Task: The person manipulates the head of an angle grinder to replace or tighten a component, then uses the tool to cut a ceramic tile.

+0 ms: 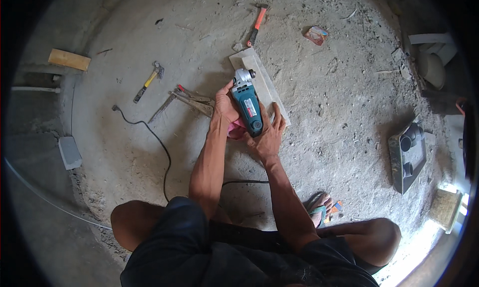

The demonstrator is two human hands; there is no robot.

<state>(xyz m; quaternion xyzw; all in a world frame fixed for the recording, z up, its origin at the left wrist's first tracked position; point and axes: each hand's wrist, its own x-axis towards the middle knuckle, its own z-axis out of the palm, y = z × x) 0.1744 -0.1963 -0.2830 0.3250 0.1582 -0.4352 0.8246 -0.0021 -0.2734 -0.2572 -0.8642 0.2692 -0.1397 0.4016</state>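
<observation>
My left hand (225, 103) grips a teal angle grinder (251, 114) near its silver head, with the thumb along its side. My right hand (267, 132) holds the rear end of the grinder, fingers curved along the right side. A crumpled pink cloth (235, 130) shows between my hands, under the tool. The grinder is over a pale flat board (272, 92) lying on the dusty concrete floor. Just left of my hands lie locking pliers (199, 103) and other long metal tools, partly overlapping. A black cord (164, 146) runs from a plug across the floor beneath my forearms.
A yellow-handled hammer (146, 85) lies at left, an orange-handled hammer (257, 22) at the top, a crumpled wrapper (316, 34) upper right. A tray (397, 167) of grey fittings is at right. A wooden offcut (69, 58) and grey block (70, 152) are at left. My sandalled foot (320, 207) shows below.
</observation>
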